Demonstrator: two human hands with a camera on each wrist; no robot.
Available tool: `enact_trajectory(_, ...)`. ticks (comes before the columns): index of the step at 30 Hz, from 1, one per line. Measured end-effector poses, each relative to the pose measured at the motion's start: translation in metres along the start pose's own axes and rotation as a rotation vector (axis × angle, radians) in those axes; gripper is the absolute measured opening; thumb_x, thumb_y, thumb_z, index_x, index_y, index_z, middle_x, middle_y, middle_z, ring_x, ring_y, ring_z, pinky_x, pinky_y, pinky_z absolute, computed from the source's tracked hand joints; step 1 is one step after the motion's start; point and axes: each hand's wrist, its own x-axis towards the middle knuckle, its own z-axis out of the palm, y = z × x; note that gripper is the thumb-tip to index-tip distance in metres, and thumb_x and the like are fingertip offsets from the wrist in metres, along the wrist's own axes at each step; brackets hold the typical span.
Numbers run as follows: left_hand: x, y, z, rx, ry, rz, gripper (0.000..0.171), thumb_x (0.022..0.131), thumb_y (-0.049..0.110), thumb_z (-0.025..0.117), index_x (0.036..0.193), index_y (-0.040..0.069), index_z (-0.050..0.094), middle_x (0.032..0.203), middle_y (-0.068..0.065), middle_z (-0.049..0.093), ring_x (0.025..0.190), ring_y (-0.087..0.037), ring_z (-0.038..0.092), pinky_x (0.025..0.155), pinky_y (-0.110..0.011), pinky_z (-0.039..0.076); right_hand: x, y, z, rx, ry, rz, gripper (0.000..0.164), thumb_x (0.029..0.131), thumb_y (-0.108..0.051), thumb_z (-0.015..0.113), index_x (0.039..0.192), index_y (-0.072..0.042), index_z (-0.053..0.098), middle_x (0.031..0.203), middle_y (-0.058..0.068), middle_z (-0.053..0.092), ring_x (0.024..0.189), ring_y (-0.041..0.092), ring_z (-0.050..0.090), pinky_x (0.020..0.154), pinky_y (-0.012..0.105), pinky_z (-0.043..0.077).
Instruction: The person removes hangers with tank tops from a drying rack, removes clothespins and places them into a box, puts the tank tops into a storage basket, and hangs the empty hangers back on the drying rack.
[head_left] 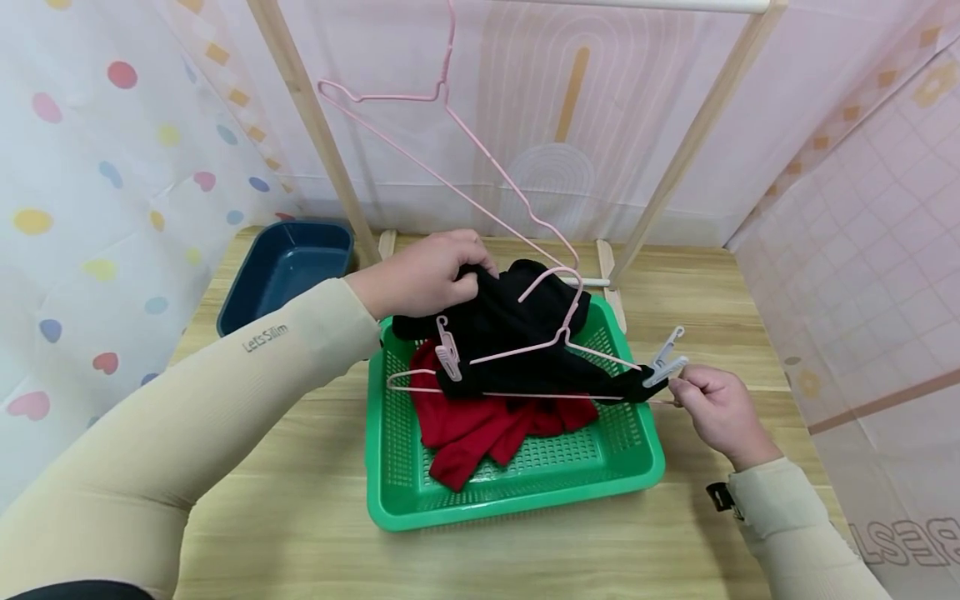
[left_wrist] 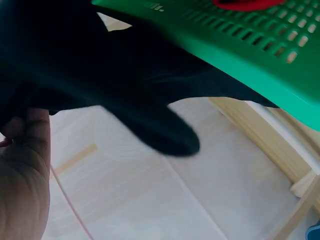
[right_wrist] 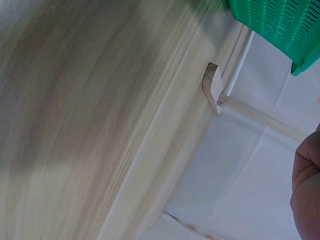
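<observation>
Left hand (head_left: 427,273) pinches the black cloth (head_left: 510,312), pegged to the lower hanger (head_left: 564,330) over the green basket (head_left: 517,505); right hand (head_left: 722,410) grips that hanger's end. Upper hanger (head_left: 442,87) dangles close, perhaps touching its hook; rack (head_left: 316,125) behind, blue tub (head_left: 292,265) left.

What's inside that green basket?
Red clothing lies inside the green basket, with some bare holed bottom showing in front. Black clothing on a pink hanger covers the back part, so whatever lies beneath it there can't be seen.
</observation>
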Motion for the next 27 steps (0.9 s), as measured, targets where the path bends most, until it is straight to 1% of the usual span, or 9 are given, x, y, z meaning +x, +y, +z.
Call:
enact_trajectory(3,-0.005,0.004,-0.001,-0.016,0.000,-0.010,0.029,0.095,0.003,0.053,0.110,0.011,0.076,0.114,-0.005,0.068,0.105,-0.020,0.062,0.099,-0.040,0.051,0.000,-0.001,0.001,0.001,-0.002,-0.001,0.043,0.095,0.005,0.059,0.058,-0.015,0.055,0.055,-0.013,0.040,0.050,0.006,0.035,0.044,0.029,0.031)
enact_trajectory(7,-0.012,0.007,0.000,-0.051,-0.075,-0.074,0.027,0.094,0.005,0.052,0.109,0.013,0.073,0.109,-0.005,0.069,0.094,-0.023,0.060,0.094,-0.040,0.050,0.000,0.000,0.002,-0.005,-0.013,-0.003,0.044,0.095,0.004,0.059,0.056,-0.014,0.051,0.056,-0.013,0.041,0.050,0.005,0.035,0.044,0.029,0.031)
enact_trajectory(9,-0.014,0.004,0.003,-0.060,-0.134,-0.123,0.032,0.094,0.006,0.052,0.119,0.013,0.071,0.114,-0.006,0.069,0.098,-0.021,0.061,0.096,-0.040,0.050,0.000,0.001,0.002,-0.010,-0.015,-0.006,0.044,0.095,0.004,0.059,0.056,-0.013,0.049,0.056,-0.013,0.041,0.050,0.006,0.035,0.043,0.029,0.031)
enact_trajectory(11,-0.016,0.001,0.008,-0.068,-0.204,-0.182,0.041,0.096,0.006,0.051,0.135,0.011,0.064,0.107,-0.008,0.066,0.087,-0.020,0.058,0.090,-0.041,0.050,0.000,0.001,0.002,-0.014,-0.014,-0.006,0.043,0.095,0.004,0.059,0.056,-0.013,0.050,0.056,-0.013,0.039,0.049,0.006,0.034,0.043,0.028,0.030)
enact_trajectory(16,-0.016,-0.015,0.027,0.052,-0.364,-0.286,0.061,0.106,0.013,0.056,0.162,0.006,0.037,0.091,-0.003,0.057,0.068,-0.011,0.054,0.079,-0.037,0.047,0.000,0.002,0.003,-0.011,-0.019,-0.019,0.045,0.095,0.006,0.059,0.056,-0.015,0.048,0.057,-0.013,0.038,0.051,0.004,0.034,0.044,0.029,0.029)
enact_trajectory(18,-0.015,-0.020,0.036,0.143,-0.390,-0.289,0.065,0.107,0.017,0.060,0.164,0.004,0.032,0.096,-0.004,0.065,0.077,-0.011,0.063,0.085,-0.036,0.052,0.000,0.003,0.004,-0.016,-0.023,-0.028,0.046,0.095,0.006,0.060,0.056,-0.015,0.045,0.059,-0.014,0.036,0.052,0.003,0.034,0.045,0.030,0.029)
enact_trajectory(21,-0.011,-0.024,0.045,0.226,-0.390,-0.307,0.073,0.105,0.021,0.066,0.165,0.002,0.028,0.123,-0.013,0.072,0.103,-0.019,0.069,0.099,-0.040,0.055,0.000,0.004,0.005,-0.030,-0.026,-0.034,0.047,0.095,0.005,0.061,0.056,-0.015,0.043,0.059,-0.014,0.035,0.054,0.001,0.033,0.046,0.030,0.029)
enact_trajectory(24,-0.007,-0.025,0.050,0.242,-0.368,-0.333,0.077,0.102,0.022,0.070,0.164,0.002,0.030,0.152,-0.019,0.058,0.131,-0.027,0.063,0.111,-0.043,0.051,0.000,0.006,0.006,-0.046,-0.024,-0.025,0.048,0.095,0.004,0.061,0.056,-0.015,0.042,0.059,-0.014,0.035,0.053,0.001,0.033,0.046,0.029,0.028)
enact_trajectory(27,-0.002,-0.025,0.051,0.219,-0.364,-0.356,0.076,0.101,0.021,0.071,0.163,0.001,0.033,0.161,-0.020,0.049,0.139,-0.029,0.058,0.115,-0.043,0.048,0.000,0.007,0.006,-0.061,-0.022,-0.014,0.048,0.096,0.002,0.061,0.056,-0.014,0.042,0.058,-0.014,0.034,0.052,0.002,0.032,0.045,0.028,0.028)
